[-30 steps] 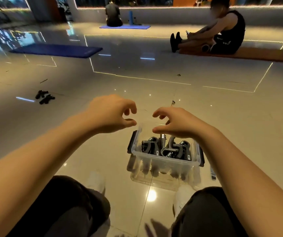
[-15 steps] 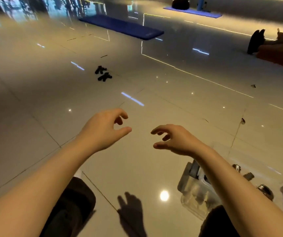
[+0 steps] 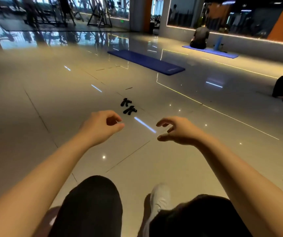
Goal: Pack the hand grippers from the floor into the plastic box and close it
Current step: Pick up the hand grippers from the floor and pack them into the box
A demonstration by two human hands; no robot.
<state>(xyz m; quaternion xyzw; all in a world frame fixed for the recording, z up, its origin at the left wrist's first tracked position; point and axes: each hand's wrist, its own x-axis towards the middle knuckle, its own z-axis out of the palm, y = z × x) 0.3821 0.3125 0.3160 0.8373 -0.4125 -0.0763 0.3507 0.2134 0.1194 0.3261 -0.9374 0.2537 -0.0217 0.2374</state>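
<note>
hand grippers (image 3: 128, 106) on floor (image 3: 51, 103), blue mat (image 3: 145, 61) beyond

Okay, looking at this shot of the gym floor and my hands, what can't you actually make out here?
- Plastic box: outside the head view, so its contents and lid cannot be seen.
- Two hand grippers: too small for detail.
- Left hand and right hand: palms face away, though neither appears to hold anything.
- Person's feet: cut off by the right edge.

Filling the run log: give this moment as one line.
left hand: empty | right hand: empty | hand grippers: two on floor, ahead, untouched | box: out of view
</note>
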